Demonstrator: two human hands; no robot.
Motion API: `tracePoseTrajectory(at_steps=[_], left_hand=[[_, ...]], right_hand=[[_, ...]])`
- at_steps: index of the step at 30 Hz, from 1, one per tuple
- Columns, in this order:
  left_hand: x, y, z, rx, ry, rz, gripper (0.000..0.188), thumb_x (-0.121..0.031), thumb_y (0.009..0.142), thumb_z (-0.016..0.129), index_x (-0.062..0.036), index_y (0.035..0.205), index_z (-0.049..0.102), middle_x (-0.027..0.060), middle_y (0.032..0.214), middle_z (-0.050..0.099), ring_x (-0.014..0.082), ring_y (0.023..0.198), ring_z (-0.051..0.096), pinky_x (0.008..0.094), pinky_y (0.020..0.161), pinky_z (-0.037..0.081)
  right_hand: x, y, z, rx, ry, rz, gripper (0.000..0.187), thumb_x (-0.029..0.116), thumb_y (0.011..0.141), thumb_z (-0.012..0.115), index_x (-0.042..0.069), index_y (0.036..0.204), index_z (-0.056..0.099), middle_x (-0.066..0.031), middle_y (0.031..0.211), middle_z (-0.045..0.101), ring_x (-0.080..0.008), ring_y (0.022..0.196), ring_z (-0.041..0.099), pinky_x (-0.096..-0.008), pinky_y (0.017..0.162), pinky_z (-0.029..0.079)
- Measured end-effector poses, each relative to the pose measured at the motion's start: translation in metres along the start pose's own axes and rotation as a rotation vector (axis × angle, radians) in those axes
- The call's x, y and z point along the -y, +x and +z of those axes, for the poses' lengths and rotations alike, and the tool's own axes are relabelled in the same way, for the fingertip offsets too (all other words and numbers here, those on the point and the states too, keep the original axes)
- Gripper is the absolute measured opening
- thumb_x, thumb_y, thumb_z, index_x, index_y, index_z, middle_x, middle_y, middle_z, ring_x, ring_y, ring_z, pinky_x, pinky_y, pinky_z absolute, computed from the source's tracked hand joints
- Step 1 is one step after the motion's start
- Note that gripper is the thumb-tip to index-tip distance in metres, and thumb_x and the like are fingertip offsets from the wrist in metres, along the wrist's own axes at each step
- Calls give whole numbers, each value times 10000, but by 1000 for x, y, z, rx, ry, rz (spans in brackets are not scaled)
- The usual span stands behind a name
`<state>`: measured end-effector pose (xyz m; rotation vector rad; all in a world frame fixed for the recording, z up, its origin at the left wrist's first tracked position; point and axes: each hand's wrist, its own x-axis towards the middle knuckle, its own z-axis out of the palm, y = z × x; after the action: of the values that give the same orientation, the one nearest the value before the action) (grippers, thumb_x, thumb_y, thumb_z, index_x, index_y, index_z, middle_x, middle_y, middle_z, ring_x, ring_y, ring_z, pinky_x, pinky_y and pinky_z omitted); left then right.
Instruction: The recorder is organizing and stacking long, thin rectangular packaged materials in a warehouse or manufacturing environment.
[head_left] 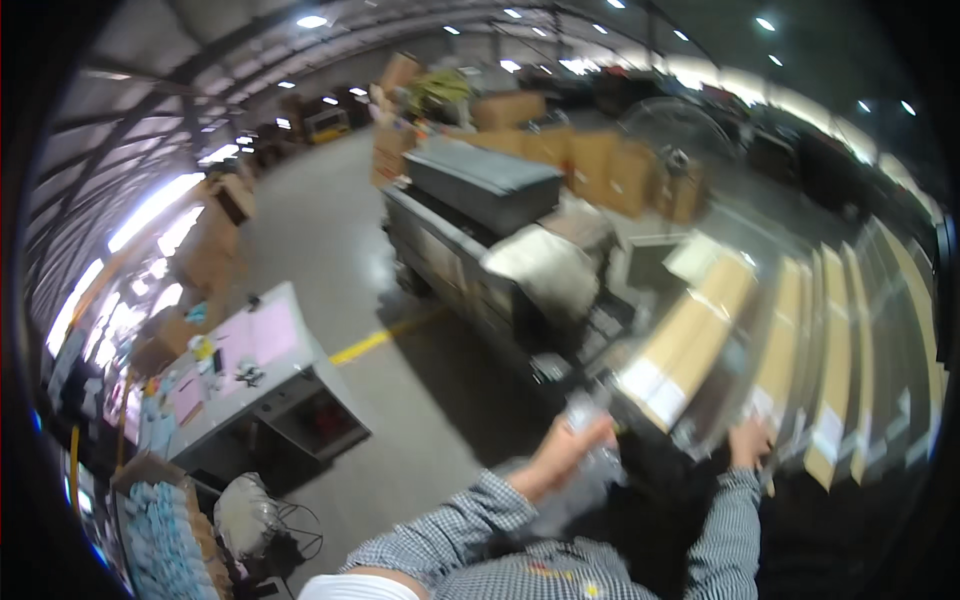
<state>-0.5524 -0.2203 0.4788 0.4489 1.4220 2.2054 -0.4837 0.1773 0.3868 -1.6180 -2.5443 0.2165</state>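
My left hand (570,452) is closed on a bunched piece of clear plastic film (590,408), and more film hangs loose below the wrist. My right hand (750,440) has its fingers curled at the lower end of a plastic-wrapped panel (772,375); motion blur softens the exact grip. Just left of that hand, a long cardboard-coloured panel (690,340) with a white label at its near end leans at a slant. More wrapped panels (835,370) stand in a row to the right.
Ahead is a dark cart (435,240) carrying a grey box (485,180) and a white bundle (545,268). A white desk (345,390) stands left, near a carton (150,470) of pale blue items. Behind the cart are cardboard sheets (600,170) and a large fan (677,158).
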Motion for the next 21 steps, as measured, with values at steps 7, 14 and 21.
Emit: tracePoseTrajectory(at_steps=[7, 14, 21], left_hand=[[4, -2, 25, -31, -133, -48, 251, -322, 938, 648, -75, 902, 629, 43, 808, 650, 122, 784, 603, 272, 717, 478], [43, -23, 97, 124, -184, -132, 128, -164, 918, 682, -47, 950, 641, 27, 843, 643, 115, 830, 603, 270, 774, 467], [35, -51, 115, 158, -194, -201, 266, -62, 780, 793, -72, 994, 634, -8, 934, 635, 113, 873, 591, 276, 807, 462]], right_hand=[[-20, -218, -33, -116, 204, -407, 571, 394, 746, 723, 66, 1206, 640, -202, 1426, 451, -435, 1416, 194, -564, 1072, 239], [-12, -274, -99, -91, 943, -592, 238, 98, 758, 782, 41, 913, 611, -38, 887, 590, -189, 912, 541, -319, 879, 424], [-43, -269, -118, -159, 1418, -413, 99, 82, 926, 656, 0, 952, 704, -7, 788, 621, -97, 746, 564, -237, 687, 453]])
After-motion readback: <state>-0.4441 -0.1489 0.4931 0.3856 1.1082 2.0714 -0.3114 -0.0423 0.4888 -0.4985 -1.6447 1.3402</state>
